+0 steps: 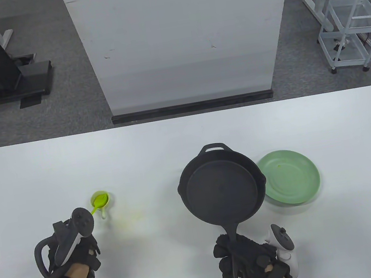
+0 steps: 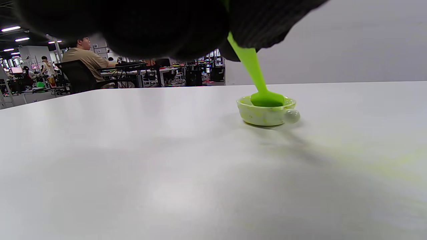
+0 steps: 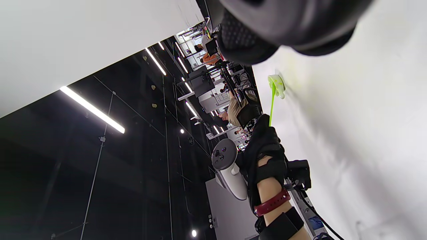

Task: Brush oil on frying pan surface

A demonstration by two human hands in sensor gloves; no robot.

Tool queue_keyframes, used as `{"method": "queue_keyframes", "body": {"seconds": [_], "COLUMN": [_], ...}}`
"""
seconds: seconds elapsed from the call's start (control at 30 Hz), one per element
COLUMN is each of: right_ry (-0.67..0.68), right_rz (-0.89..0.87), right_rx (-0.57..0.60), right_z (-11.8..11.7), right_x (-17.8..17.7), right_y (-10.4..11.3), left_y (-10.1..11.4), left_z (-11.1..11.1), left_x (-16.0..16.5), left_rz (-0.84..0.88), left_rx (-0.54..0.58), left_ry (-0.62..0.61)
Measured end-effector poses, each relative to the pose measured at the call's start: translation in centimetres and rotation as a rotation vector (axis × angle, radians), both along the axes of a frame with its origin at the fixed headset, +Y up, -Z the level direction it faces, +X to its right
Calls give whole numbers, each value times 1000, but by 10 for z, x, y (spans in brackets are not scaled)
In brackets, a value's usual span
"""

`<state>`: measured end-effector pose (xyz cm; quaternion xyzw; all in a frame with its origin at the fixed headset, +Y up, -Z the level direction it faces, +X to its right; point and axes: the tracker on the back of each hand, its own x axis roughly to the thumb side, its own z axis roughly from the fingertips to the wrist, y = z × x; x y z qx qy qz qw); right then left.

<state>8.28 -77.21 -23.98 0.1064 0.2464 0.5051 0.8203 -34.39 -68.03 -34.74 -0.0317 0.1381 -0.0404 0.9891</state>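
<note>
A black cast-iron frying pan [image 1: 222, 189] lies on the white table, its handle pointing to the near edge. My right hand [image 1: 247, 259] grips that handle. A small white oil cup [image 1: 102, 200] stands to the left; it also shows in the left wrist view [image 2: 265, 115] and the right wrist view [image 3: 277, 85]. My left hand [image 1: 78, 249] holds a bright green brush [image 2: 257, 75] by its handle, and the brush head rests inside the cup. The fingers around the brush handle are hidden under the tracker in the table view.
A pale green plate [image 1: 290, 177] sits touching the pan's right side. A faint yellow-green oil smear [image 1: 133, 219] marks the table right of the cup. A white panel [image 1: 183, 37] stands behind the table's far edge.
</note>
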Motion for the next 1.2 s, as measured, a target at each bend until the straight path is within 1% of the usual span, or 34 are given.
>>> {"method": "queue_keyframes", "body": {"seconds": [0.27, 0.4, 0.5, 0.63, 0.7, 0.77, 0.9, 0.97, 1.1, 1.2], "right_ry": [9, 7, 3, 5, 7, 9, 10, 8, 15, 18], "right_rz": [3, 3, 4, 5, 6, 9, 10, 11, 8, 9], "right_rx": [6, 4, 2, 0, -1, -2, -3, -3, 4, 6], "right_z": [1, 1, 1, 1, 2, 2, 3, 3, 3, 3], "right_x": [-1, -1, -1, -2, -2, -2, -3, -2, -3, -4], "right_y": [1, 1, 1, 2, 2, 1, 1, 1, 2, 1], "left_y": [-4, -1, 5, 11, 13, 11, 1, -3, -11, -15], "left_z": [-2, -1, 1, -3, -5, -8, -15, -16, -19, -19], "left_x": [-1, -4, -8, -23, -30, -36, -50, -55, -65, -72], "left_rz": [-7, 24, 58, 235, 271, 412, 670, 770, 882, 914], "left_rx": [-13, -13, 14, 22, -2, -18, -97, -127, -166, -161], "left_ry": [13, 12, 10, 53, 64, 92, 161, 203, 264, 309]}}
